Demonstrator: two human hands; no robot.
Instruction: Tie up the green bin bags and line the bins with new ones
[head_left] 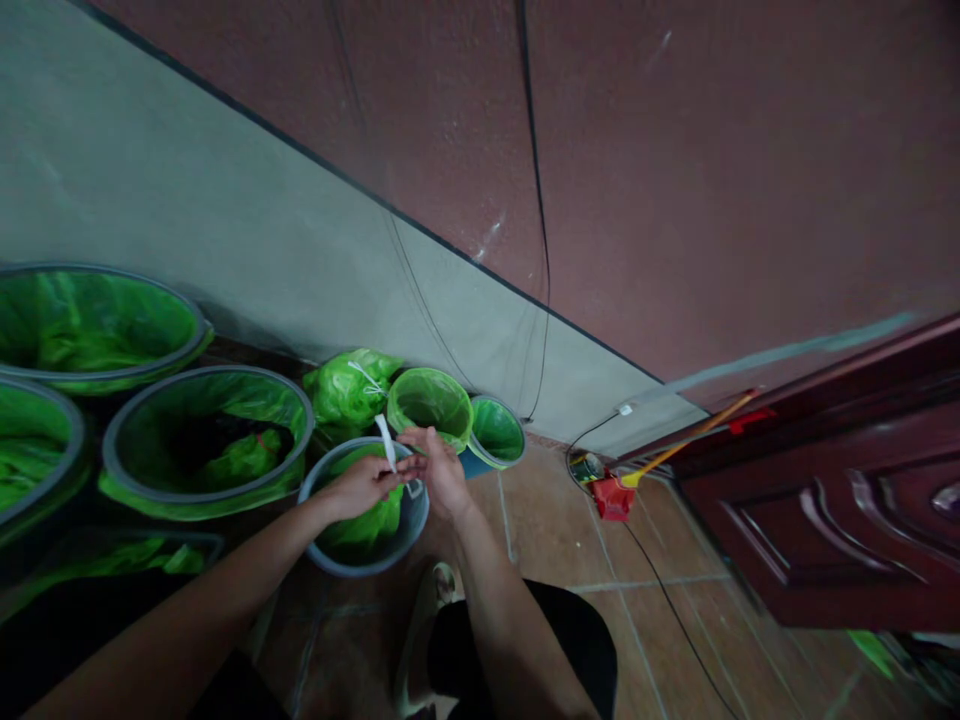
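My left hand (363, 488) and my right hand (441, 472) meet over a grey bucket (319, 545), fingertips close together. Between them a narrow white strip (385, 440) sticks up; a pale loop (415, 488) hangs just below the fingers, perhaps its other end. Both hands look pinched around this strip, though the exact grip is partly hidden. Inside the bucket lies a bright green plastic bag (371, 530). Behind it sits a filled green bag (349, 390), its neck tied with white string (366, 378).
Small green-lined bins (431, 400) (498, 432) stand against the wall. Large lined bins (206, 495) crowd the left. A red dustpan (613, 497) and a yellow-handled tool (660, 457) lean near the dark red door (840, 510). A black cable (675, 610) crosses the tiles.
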